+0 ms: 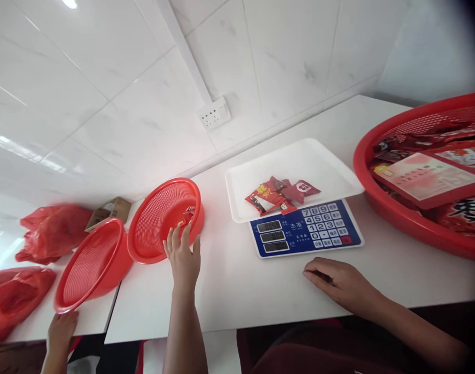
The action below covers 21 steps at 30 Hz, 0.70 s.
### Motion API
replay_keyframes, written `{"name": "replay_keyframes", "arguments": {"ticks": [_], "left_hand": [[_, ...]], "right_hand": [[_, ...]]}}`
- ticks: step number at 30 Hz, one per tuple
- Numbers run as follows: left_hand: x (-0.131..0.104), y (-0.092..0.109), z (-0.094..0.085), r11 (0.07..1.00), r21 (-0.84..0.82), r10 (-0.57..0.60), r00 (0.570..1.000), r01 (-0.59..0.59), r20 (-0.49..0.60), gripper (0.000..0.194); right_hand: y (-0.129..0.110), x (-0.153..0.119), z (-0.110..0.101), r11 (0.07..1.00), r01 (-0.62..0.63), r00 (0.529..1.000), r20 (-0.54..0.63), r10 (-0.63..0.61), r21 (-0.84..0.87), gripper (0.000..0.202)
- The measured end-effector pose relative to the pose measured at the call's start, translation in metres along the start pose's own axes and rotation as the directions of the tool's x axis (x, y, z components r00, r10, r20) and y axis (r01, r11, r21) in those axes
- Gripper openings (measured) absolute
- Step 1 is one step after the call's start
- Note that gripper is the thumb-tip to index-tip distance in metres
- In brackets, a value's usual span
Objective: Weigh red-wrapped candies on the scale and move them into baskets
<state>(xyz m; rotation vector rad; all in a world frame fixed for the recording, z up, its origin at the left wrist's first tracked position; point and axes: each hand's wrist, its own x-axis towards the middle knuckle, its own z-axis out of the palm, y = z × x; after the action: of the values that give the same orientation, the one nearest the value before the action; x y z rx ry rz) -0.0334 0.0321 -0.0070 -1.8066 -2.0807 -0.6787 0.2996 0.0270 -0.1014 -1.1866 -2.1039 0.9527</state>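
Observation:
My left hand (182, 254) reaches over the near rim of a red plastic basket (153, 221), fingers spread and holding nothing. A few small red packets (189, 210) lie at the bottom of that basket, partly hidden behind the fingers. My right hand (340, 283) rests on the white table in front of a digital scale (295, 234), its fingers curled together with nothing visible in them. Several red snack packets (266, 197) lie in a heap on the scale's white tray (319, 161). The top display seems to show a small reading, too faint to be sure of.
A large red basket (362, 176) full of red packets stands at the right. Left, another person's hand (62, 327) touches a second red basket (89, 265). Beyond are red plastic bags (54, 234) and a cardboard box (118, 210). A socket (214, 114) is on the tiled wall.

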Motion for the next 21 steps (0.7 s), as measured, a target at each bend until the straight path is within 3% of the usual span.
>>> {"name": "replay_keyframes", "arguments": {"ticks": [3,7,10,12,14,17,19,21], "left_hand": [[-0.009,-0.035,0.002,0.988,0.156,0.005,1.000,-0.008,0.021,0.038],[0.000,-0.083,-0.005,0.958,0.284,-0.029,1.000,0.026,0.004,0.037],[0.013,-0.126,-0.016,0.907,0.346,-0.230,0.971,0.238,-0.063,0.046],[0.020,-0.157,-0.026,0.792,0.420,-0.427,0.894,0.443,-0.138,0.058],[0.025,-0.185,-0.037,0.633,0.495,-0.629,0.768,0.596,-0.121,0.071],[0.029,-0.215,-0.053,0.459,0.619,-0.791,0.611,0.637,-0.041,0.076],[0.029,-0.223,-0.062,0.429,0.655,-0.819,0.573,0.622,-0.008,0.070],[0.029,-0.223,-0.068,0.453,0.660,-0.814,0.579,0.599,0.033,0.067]], "right_hand": [[0.000,0.001,0.000,1.000,0.007,1.000,-0.001,-0.007,0.018,0.024],[0.000,0.000,0.000,1.000,0.007,1.000,-0.008,-0.007,0.014,0.025],[0.000,-0.001,0.000,1.000,-0.010,1.000,-0.001,0.010,0.012,0.028],[-0.001,-0.001,0.000,1.000,-0.025,1.000,0.008,0.025,0.013,0.029],[-0.001,-0.001,0.000,0.999,-0.038,0.999,0.010,0.038,0.012,0.029],[-0.002,-0.001,0.001,0.999,-0.053,0.999,0.005,0.053,0.005,0.028],[-0.001,-0.001,0.001,0.998,-0.057,0.998,0.006,0.057,0.001,0.028],[-0.001,0.000,0.001,0.998,-0.056,0.998,0.013,0.056,-0.003,0.027]]}}
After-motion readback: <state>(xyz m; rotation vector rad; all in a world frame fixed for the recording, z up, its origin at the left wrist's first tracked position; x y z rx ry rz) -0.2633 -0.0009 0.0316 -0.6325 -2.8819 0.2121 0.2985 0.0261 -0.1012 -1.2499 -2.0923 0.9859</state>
